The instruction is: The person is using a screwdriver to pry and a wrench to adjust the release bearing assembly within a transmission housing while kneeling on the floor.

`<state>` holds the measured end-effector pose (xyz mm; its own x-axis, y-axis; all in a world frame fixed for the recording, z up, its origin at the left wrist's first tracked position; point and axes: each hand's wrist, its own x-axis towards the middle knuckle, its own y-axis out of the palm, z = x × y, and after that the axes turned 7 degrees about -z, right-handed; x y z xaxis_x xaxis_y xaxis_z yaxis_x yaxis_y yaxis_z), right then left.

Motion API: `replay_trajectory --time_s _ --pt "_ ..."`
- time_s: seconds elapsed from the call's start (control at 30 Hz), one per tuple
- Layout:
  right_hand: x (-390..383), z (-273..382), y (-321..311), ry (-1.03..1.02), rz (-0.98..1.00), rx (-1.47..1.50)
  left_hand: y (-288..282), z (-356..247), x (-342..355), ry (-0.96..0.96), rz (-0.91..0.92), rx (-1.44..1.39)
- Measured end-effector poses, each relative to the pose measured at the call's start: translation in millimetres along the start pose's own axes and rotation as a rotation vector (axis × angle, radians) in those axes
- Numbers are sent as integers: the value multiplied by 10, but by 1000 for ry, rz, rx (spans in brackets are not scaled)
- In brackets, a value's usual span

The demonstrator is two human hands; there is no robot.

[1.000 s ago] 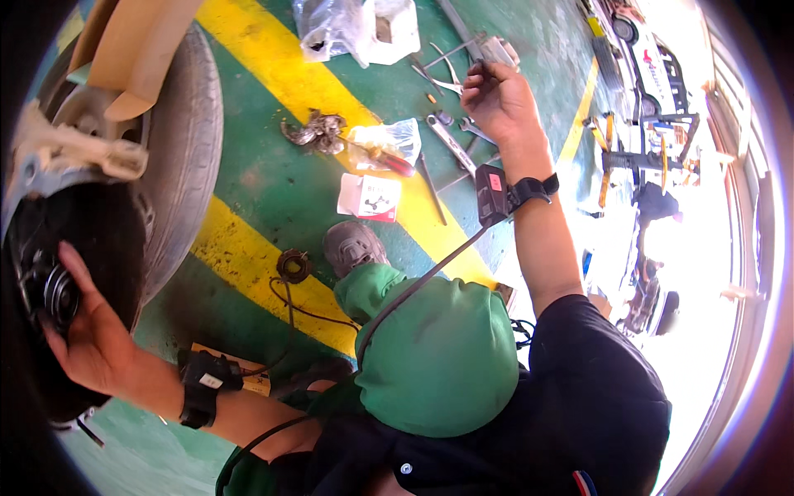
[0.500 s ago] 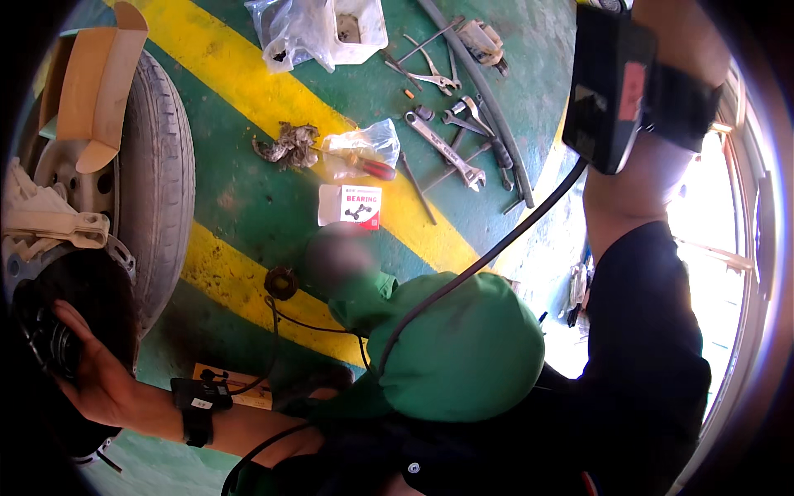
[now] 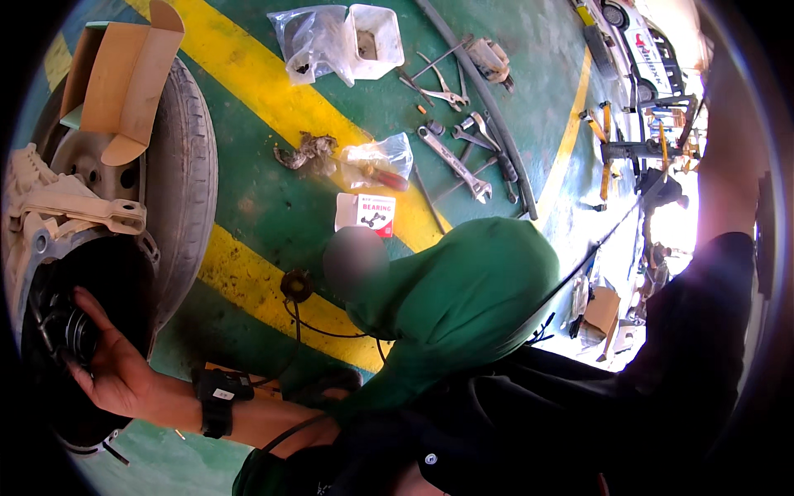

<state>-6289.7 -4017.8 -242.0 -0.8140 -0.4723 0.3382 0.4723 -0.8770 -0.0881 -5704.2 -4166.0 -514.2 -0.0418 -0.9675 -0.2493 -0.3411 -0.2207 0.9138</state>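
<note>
My left hand [image 3: 124,376] is curled round a black round part with a ribbed rim [image 3: 80,335], set against a large dark housing [image 3: 120,269] at the far left. A dark device is strapped to that wrist. A pale cast metal part [image 3: 83,202] adjoins the housing at the top. My right arm [image 3: 728,190] is raised along the right edge, and its hand lies outside the picture.
A tyre [image 3: 194,178] lies behind the housing, with an open cardboard box [image 3: 132,78] over it. Wrenches [image 3: 453,164], pliers [image 3: 447,91], a red and white box [image 3: 376,217], a rag [image 3: 310,155] and a white tub [image 3: 389,41] are on the green floor. Green cloth [image 3: 471,289] fills the middle.
The view has shifted, moving the floor items and housing slightly rightward. My right forearm and its strapped device have moved right, largely out of sight. My left hand still grips the black round part.
</note>
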Motion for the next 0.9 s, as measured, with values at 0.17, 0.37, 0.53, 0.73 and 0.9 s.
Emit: replay_trajectory --time_s 0.17,0.37,0.53,0.73,0.9 --pt "453 -1385 -895 -490 353 -1439 99 33 -58 42 33 93" --pt "-758 -3854 -1382 287 124 -1452 60 -8 -52 0 -54 24" --pt "-1260 -4425 -1165 478 341 -1520 47 39 -100 18 0 101" --pt "-1279 -4323 -915 467 508 -1672 105 91 -120 1 -12 3" --pt "-1561 -3986 -825 373 494 -1502 9 66 -146 68 -38 39"
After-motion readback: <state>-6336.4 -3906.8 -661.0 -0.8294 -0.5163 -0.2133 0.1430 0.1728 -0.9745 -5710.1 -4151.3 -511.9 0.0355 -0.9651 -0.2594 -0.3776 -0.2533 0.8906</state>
